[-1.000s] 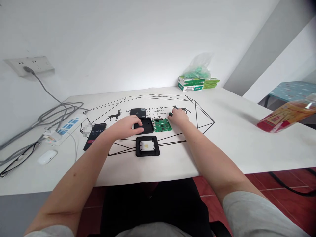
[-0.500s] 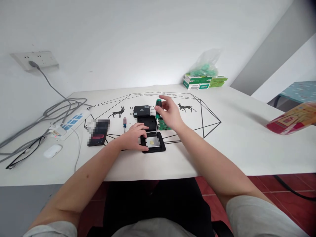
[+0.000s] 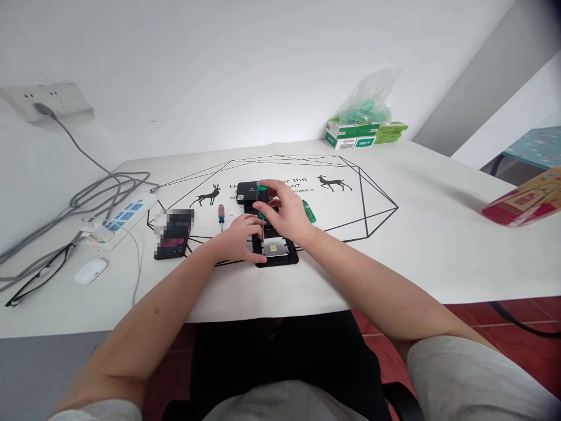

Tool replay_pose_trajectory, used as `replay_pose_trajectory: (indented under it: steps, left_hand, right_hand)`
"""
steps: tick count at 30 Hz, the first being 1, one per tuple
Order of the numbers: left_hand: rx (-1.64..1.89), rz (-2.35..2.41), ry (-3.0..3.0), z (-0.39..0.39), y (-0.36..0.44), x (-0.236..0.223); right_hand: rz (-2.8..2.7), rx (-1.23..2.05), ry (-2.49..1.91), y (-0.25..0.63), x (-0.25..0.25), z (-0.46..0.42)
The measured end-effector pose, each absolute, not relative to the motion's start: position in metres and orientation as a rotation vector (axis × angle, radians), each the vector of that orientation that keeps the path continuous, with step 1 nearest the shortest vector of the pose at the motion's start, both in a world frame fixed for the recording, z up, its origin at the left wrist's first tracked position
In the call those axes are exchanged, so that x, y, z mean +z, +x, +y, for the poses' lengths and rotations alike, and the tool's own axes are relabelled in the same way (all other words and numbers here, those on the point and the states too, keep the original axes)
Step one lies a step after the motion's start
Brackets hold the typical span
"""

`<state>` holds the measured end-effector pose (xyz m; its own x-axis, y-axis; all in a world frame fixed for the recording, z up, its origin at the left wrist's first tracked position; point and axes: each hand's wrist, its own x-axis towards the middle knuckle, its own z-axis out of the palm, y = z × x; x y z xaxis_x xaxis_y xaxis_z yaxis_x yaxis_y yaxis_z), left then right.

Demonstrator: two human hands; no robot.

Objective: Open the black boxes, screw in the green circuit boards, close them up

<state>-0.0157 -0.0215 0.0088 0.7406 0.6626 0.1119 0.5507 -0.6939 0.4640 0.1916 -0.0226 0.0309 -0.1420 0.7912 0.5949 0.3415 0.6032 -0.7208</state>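
At the near middle of the worktop (image 3: 307, 292): one black cover (image 3: 289, 259), laid flat, with a metal plate (image 3: 281, 247) set into it.

Left hand (image 3: 240, 238): placed at the cover's left side, its grip spread wide, thumb by the near corner, fingers farther up.

Right hand (image 3: 284, 213): held over the cover's far part, its grip closed around the handle of a green-and-black screwdriver (image 3: 263, 195), which is stood nearly upright, shaft down, just beside the left fingers. What is touched by the tip cannot be told.

Risks, as judged: if pressure is applied unevenly, the tip could be slipped, the plate scratched or the left fingers jabbed; if the cover is held too loosely, it could be turned with the shaft.

Beyond: one small screwdriver (image 3: 221, 213), laid to the left; one circuit board (image 3: 309, 211), partly hidden by the right hand, easily knocked should that hand be swung outward; one black box (image 3: 245, 193), partly covered by the handle.

Farthest: cartons (image 3: 353, 133), stacked near the wall (image 3: 263, 88).
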Motion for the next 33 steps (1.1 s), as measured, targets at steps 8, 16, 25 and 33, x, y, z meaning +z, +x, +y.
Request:
replay_pose_trajectory:
  steps: [8,16,25,33]
  left_hand:
    - [0.329,0.964,2.426,-0.025,-0.017,0.012]
    - [0.386,0.909,2.399,-0.023,-0.018,0.011]
    - [0.39,0.882,2.393,-0.023,-0.018,0.01]
    - [0.374,0.901,2.395,-0.023,-0.018,0.012]
  right_hand:
    - [-1.733,0.508,-0.936,0.191,0.03,-0.026]
    - [-1.784,0.41,-0.829,0.189,0.02,-0.02]
    - [-1.795,0.313,-0.73,0.191,0.014,-0.015]
    - [-1.813,0.287,-0.689,0.19,0.014,-0.019]
